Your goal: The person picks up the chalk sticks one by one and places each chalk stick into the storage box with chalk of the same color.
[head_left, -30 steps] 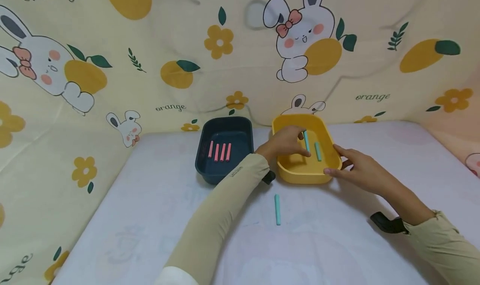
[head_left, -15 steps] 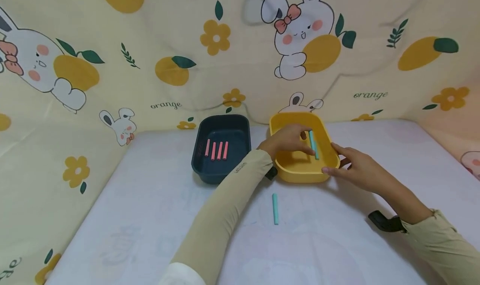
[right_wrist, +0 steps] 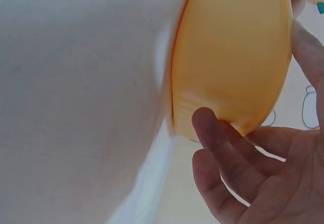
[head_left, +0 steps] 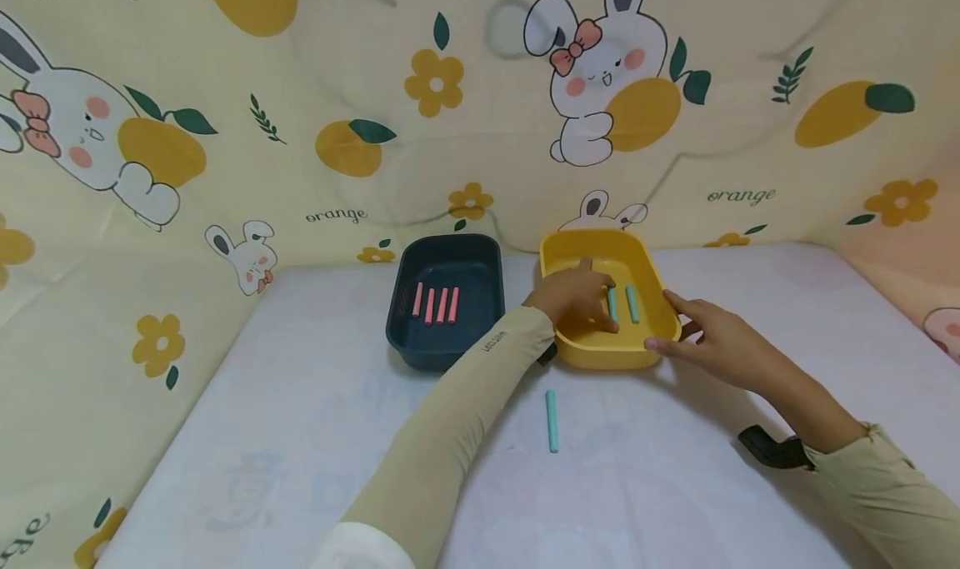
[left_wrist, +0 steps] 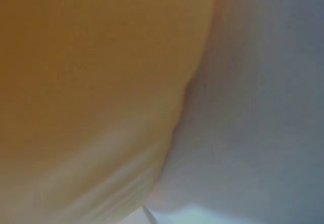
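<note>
My left hand (head_left: 581, 294) reaches into the yellow tub (head_left: 607, 356). Its thumb and a finger pinch a teal chalk stick (head_left: 612, 305) by its two ends, low over the tub floor. A second teal chalk stick (head_left: 632, 304) lies just to the right, almost parallel. On the tub's right side, my right hand (head_left: 720, 344) holds the rim, thumb at the near corner and fingers along the outer wall; the right wrist view shows these fingers (right_wrist: 205, 122) against the wall. The left wrist view is filled by the blurred yellow tub wall (left_wrist: 101, 82), and the left fingers are hidden there.
A dark blue tub (head_left: 442, 359) stands left of the yellow one, with several pink chalk sticks (head_left: 430, 306) in a row inside. Another teal chalk stick (head_left: 552, 421) lies on the white table cover (head_left: 300, 436) in front. A printed cloth (head_left: 465, 152) hangs behind.
The left hand, with the teal chalk stick, first shifted right over the other stick, then came back left and lower, to beside it. The right hand stays at the tub's rim.
</note>
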Demonstrator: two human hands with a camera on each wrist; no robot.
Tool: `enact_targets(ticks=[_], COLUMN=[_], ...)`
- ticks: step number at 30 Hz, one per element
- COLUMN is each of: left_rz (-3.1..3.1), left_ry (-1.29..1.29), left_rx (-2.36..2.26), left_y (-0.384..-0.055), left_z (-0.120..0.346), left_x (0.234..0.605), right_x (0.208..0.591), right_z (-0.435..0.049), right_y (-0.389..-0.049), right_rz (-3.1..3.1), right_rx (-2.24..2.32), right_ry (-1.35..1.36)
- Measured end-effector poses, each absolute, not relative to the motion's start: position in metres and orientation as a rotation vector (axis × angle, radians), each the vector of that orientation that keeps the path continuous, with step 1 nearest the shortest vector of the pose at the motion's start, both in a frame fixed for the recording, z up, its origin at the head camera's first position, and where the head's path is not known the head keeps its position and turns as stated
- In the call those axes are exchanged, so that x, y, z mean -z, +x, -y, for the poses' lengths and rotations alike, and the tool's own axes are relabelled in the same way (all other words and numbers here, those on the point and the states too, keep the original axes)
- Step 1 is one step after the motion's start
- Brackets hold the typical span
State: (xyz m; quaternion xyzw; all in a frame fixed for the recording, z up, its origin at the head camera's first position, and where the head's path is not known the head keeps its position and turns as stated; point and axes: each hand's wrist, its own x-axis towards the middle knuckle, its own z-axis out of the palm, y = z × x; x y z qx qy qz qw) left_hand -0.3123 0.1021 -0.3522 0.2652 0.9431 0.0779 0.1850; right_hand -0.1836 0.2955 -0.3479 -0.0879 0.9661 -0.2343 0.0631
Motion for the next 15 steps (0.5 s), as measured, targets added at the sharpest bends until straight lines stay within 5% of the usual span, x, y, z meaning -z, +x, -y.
enact_targets(ticks=[15], left_rz=[-2.728], left_ry=[0.910], left_rx=[-0.672], left_y=[-0.3200], left_z=[-0.0968], left_x=[0.3547], right_x=[0.3497], right_z=[-0.2969], right_y=[-0.1847], right_rz=[-2.921], right_rx=[0.695], right_ry=[-0.261])
